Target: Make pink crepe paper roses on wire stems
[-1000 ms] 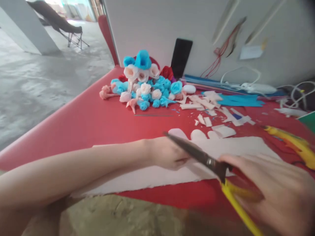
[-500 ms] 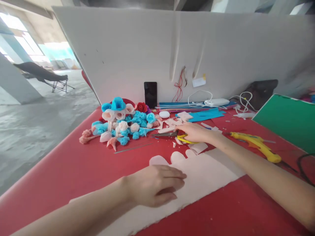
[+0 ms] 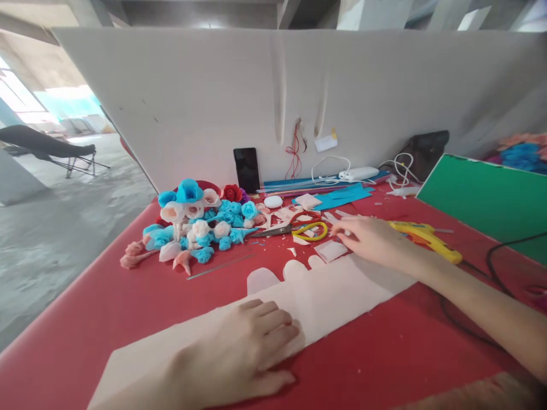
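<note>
My left hand (image 3: 243, 347) lies spread on a long pale pink strip of paper (image 3: 329, 296), pressing it to the red table. My right hand (image 3: 371, 242) hovers by the strip's upper right end, its fingers loosely curled and apart, with nothing visible between them. Just left of its fingertips lie scissors (image 3: 308, 226) with red and yellow handles, their blades towards the paper flowers. Rounded pale paper petals (image 3: 294, 271) rest along the strip's upper edge. A small folded pale paper square (image 3: 331, 250) is just below my right fingertips.
Blue, white and pink paper flowers (image 3: 213, 228) are heaped at the left. A yellow glue gun (image 3: 431, 240) lies beyond my right arm, its black cable (image 3: 496, 256) running right. Paper scraps, blue strips (image 3: 342, 196), a phone (image 3: 247, 171) and a green board (image 3: 491, 199) stand or lie behind.
My right hand has let go of the scissors and moved right, leaving them on the table. My left hand has shifted down and left on the strip. The view has turned slightly right.
</note>
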Demonstrator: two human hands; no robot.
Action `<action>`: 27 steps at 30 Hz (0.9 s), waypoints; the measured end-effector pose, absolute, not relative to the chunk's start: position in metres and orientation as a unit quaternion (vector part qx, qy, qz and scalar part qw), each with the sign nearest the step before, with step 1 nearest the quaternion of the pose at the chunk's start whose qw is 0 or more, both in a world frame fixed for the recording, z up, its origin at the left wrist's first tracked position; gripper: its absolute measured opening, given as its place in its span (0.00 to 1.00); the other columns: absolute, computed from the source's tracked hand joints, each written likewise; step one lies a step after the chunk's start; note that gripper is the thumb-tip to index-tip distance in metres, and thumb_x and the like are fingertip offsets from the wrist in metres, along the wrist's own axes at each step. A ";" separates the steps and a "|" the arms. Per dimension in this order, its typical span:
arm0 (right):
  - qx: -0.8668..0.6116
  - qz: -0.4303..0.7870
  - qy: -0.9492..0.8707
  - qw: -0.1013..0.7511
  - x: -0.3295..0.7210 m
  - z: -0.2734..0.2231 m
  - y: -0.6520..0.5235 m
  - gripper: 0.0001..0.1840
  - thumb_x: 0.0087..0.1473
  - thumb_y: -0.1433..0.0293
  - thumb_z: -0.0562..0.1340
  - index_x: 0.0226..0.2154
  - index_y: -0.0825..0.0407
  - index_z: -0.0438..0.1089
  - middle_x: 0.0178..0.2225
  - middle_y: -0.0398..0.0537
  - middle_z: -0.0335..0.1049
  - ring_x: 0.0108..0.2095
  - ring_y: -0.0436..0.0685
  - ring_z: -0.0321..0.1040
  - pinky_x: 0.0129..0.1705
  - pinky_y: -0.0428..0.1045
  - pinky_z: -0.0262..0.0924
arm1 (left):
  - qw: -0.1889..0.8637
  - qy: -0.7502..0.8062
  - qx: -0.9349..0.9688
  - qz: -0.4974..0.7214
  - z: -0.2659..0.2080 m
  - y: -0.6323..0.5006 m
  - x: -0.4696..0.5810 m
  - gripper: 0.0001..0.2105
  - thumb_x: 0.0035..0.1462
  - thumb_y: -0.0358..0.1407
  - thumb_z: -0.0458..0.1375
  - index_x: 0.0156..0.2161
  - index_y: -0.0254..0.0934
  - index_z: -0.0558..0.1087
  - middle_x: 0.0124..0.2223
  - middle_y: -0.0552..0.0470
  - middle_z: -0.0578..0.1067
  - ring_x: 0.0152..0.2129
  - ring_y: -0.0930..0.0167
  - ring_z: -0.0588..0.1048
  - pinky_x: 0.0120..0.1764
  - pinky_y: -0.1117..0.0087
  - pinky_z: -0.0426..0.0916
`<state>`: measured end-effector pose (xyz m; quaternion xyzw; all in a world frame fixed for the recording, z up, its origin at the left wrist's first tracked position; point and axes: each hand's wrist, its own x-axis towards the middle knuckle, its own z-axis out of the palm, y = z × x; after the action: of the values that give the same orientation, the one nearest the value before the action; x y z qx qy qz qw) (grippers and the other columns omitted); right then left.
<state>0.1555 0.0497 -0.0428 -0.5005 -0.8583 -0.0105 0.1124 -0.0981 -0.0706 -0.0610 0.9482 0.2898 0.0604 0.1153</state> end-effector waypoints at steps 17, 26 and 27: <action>-0.618 -0.018 -0.773 0.142 0.228 -0.113 0.015 0.23 0.48 0.61 0.54 0.43 0.59 0.64 0.42 0.62 0.67 0.44 0.67 0.64 0.43 0.58 0.61 | 0.175 0.349 0.920 -0.010 -0.040 -0.057 -0.114 0.17 0.58 0.26 0.45 0.47 0.43 0.69 0.49 0.55 0.72 0.45 0.70 0.71 0.47 0.69 0.66; -0.635 -0.001 -0.746 0.202 0.235 -0.115 0.019 0.33 0.43 0.61 0.58 0.50 0.61 0.56 0.40 0.58 0.67 0.39 0.61 0.66 0.40 0.53 0.62 | 0.175 0.351 0.920 -0.001 -0.039 -0.055 -0.110 0.17 0.56 0.25 0.46 0.46 0.40 0.71 0.47 0.51 0.74 0.43 0.68 0.73 0.46 0.67 0.68; -0.638 0.003 -0.743 0.203 0.235 -0.114 0.020 0.34 0.43 0.61 0.58 0.51 0.61 0.55 0.40 0.58 0.66 0.36 0.60 0.66 0.37 0.52 0.63 | 0.174 0.354 0.919 -0.005 -0.038 -0.055 -0.109 0.17 0.55 0.25 0.46 0.46 0.40 0.71 0.47 0.52 0.74 0.43 0.67 0.72 0.47 0.67 0.68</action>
<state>0.2351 0.0197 -0.1142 -0.6381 -0.7426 0.0030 0.2035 -0.1094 -0.0553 -0.0382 0.9190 0.3538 -0.0051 0.1740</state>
